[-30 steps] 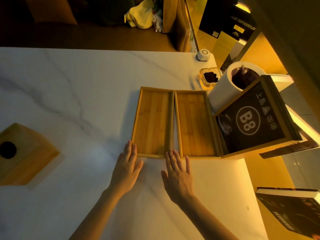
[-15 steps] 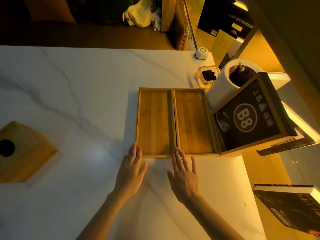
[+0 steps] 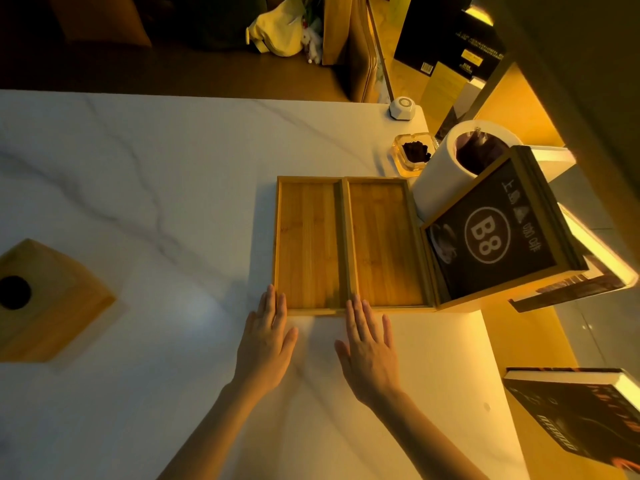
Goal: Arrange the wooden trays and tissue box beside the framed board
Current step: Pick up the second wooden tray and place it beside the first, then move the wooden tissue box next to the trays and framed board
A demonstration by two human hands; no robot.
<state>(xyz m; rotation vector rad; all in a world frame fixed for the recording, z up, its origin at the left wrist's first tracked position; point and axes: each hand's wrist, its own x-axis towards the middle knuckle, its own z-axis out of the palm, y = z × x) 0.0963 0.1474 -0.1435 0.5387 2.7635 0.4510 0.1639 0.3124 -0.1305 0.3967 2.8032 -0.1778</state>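
Note:
Two shallow wooden trays lie side by side on the white marble table [image 3: 145, 188], long sides touching: the left tray [image 3: 306, 244] and the right tray [image 3: 382, 242]. The right tray sits against the framed board [image 3: 491, 237], a dark sign marked "B8" in a wooden frame. My left hand [image 3: 266, 337] lies flat with fingertips at the left tray's near edge. My right hand [image 3: 369, 344] lies flat with fingertips at the near edge where the trays meet. Both hands hold nothing. The wooden tissue box [image 3: 41, 303], with a round dark hole, stands far off at the table's left edge.
Behind the board stands a white cylinder [image 3: 446, 171] with a dark inside. A glass ashtray [image 3: 414, 152] and a small white device [image 3: 402, 107] sit at the far right corner. A dark book [image 3: 585, 410] lies past the table's right edge.
The left tray has slid right and straightened, closing the gap with the right tray. Both hands followed forward and stay flat at the near edges.

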